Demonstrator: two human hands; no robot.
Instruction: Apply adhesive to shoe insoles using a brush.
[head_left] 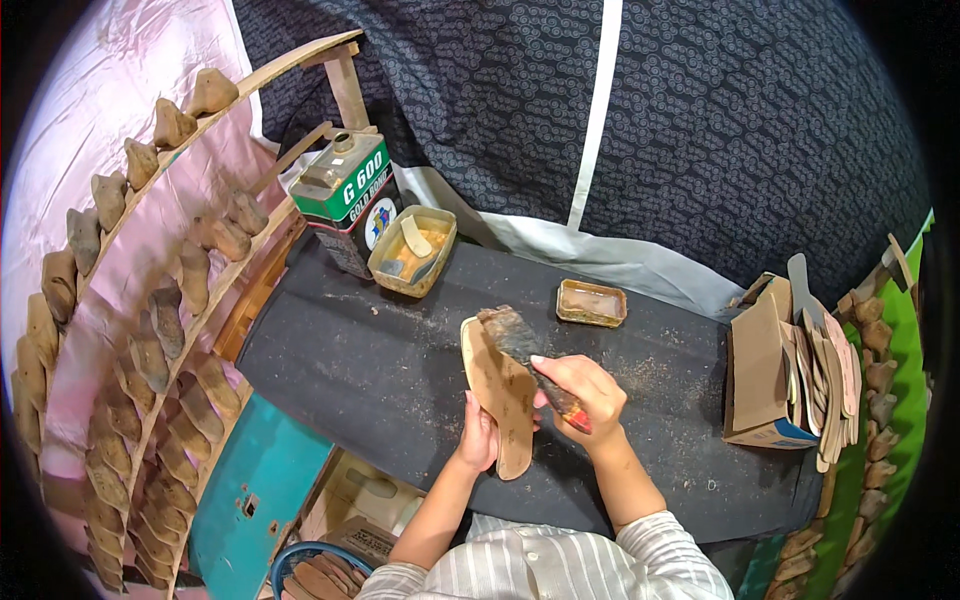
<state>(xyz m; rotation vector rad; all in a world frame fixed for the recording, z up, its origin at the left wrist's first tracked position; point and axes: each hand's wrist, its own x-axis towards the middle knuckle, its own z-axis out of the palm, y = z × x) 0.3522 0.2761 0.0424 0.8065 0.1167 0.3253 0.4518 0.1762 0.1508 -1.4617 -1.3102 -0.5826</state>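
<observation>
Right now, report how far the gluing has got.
Done: cannot tell, no coated piece shows apart. In hand: left hand holds a brown insole; right hand works a glue-caked brush on it. Left: a stack of insoles beside the box.

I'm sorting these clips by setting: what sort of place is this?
Most likely a small shoemaking workshop: racks of shoe lasts, a glue can, and a right hand brushing an insole held by the left hand.
</observation>
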